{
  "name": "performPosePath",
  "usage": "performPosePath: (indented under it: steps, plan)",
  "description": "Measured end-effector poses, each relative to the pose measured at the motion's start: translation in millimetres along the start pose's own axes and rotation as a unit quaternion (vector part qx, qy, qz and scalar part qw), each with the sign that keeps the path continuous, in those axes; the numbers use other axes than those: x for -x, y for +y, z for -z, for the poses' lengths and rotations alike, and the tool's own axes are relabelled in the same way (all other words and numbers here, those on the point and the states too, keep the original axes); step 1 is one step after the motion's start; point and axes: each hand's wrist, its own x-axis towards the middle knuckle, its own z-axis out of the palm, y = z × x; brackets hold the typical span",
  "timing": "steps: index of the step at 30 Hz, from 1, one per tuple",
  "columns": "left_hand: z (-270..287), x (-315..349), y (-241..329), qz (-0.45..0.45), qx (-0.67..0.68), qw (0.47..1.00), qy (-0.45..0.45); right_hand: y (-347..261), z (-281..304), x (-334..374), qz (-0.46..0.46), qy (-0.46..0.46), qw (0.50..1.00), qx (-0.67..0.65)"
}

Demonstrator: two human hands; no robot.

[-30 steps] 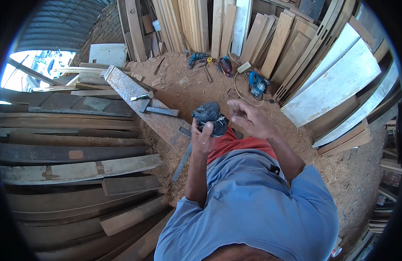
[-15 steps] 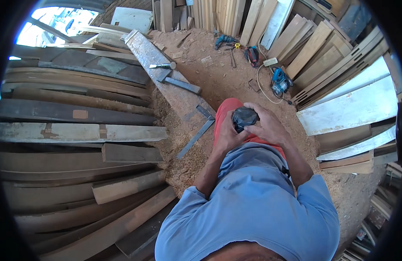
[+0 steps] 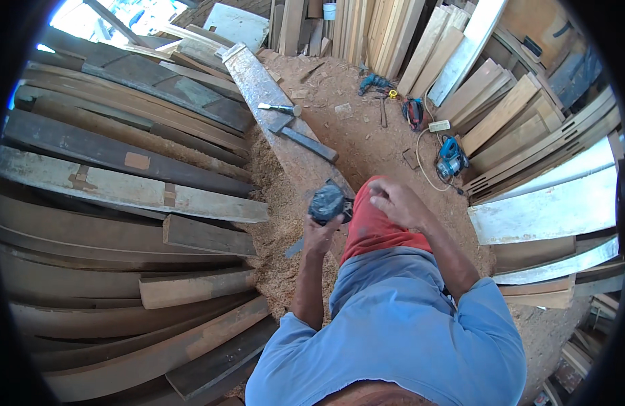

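Boards, too many to count, lie stacked along the left, apparently laid lengthwise to leave the middle of the workshop free. Beside them, a low bench runs from far to near, bearing one chisel and one hammer, set close together, probably to be within reach. One grey metal blade, partly hidden, shows near the left hand, which cups the day's centrepiece: a single black bundle, above the bench's near end. The thumb presses its near side, a grip that seems meant to keep it steady on one palm and spare the other hand. To the right, the right hand hovers empty over the red trousers, fingers loosely bent and apart, not touching the bundle. On the far floor sit three power tools, one blue drill, one red tool and one blue saw, with one power strip among them, likely for shared supply. White boards lean at right, presumably to save floor.
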Motion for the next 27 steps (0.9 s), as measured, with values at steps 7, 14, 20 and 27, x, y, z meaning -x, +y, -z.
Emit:
performPosePath:
  steps: [7,14,20,27]
  plan:
    - [36.2,-12.5,4.4,-0.044,0.094,0.993,0.049,22.6,-21.4,-4.5,-0.009,-0.096,0.971,0.221]
    - [33.0,-20.0,0.7,0.003,0.005,0.998,0.059,37.9,-22.3,-11.4,-0.040,-0.128,0.962,0.237]
    - [24.3,-39.0,-8.7,-0.001,-0.026,0.995,0.095,77.3,-7.5,-14.4,-0.063,-0.093,0.971,0.210]
    - [10.2,-73.7,-12.7,-0.024,-0.017,0.994,0.106,136.5,35.8,-10.2,-0.125,-0.028,0.977,0.170]
